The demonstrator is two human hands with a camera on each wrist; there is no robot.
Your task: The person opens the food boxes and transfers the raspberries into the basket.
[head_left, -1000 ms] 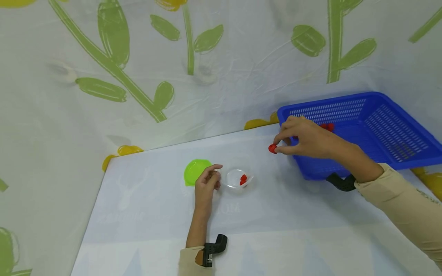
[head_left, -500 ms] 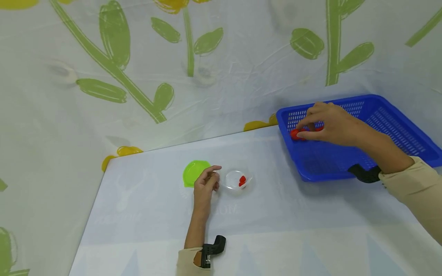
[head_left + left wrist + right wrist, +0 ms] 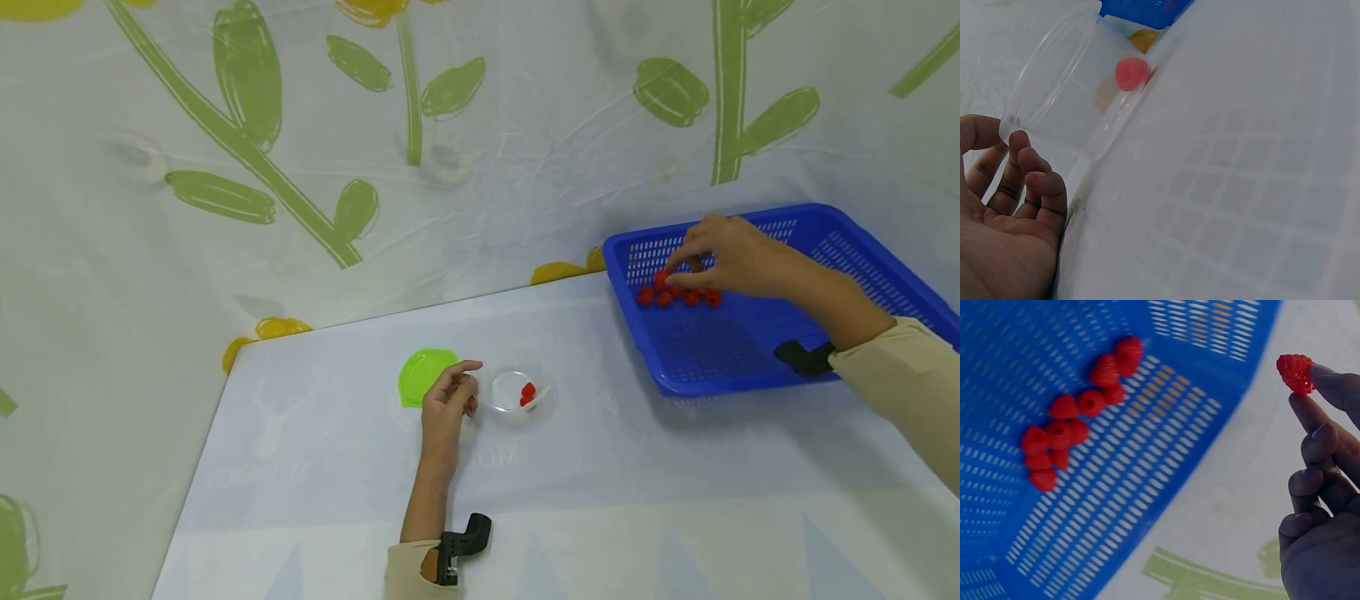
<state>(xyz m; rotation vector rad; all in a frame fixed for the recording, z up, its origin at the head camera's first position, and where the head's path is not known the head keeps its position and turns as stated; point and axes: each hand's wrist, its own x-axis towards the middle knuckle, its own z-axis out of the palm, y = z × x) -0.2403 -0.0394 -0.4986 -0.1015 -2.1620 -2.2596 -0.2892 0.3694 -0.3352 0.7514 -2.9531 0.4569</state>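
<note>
My right hand (image 3: pixel 738 254) pinches a raspberry (image 3: pixel 1294 373) between thumb and index finger, above the far left part of the blue basket (image 3: pixel 652 362). Below it, several more raspberries (image 3: pixel 1060 433) lie in a cluster along one perforated wall of the basket. My left hand (image 3: pixel 447 402) holds the rim of a clear round plastic tub (image 3: pixel 1063 103) on the table, with thumb and forefinger at the edge and the other fingers curled. Through the tub's wall a red raspberry (image 3: pixel 1132 74) shows; the head view shows two small red pieces in it.
A bright green lid (image 3: pixel 420 377) lies on the white table (image 3: pixel 600 458), just left of my left hand. Behind the table hangs a pale sheet (image 3: pixel 525 208) printed with green leaves and yellow flowers. The basket takes up the table's right end.
My right hand has moved from left of the basket, where it held a raspberry, back right over the berries inside. The left hand and tub have stayed in place.
</note>
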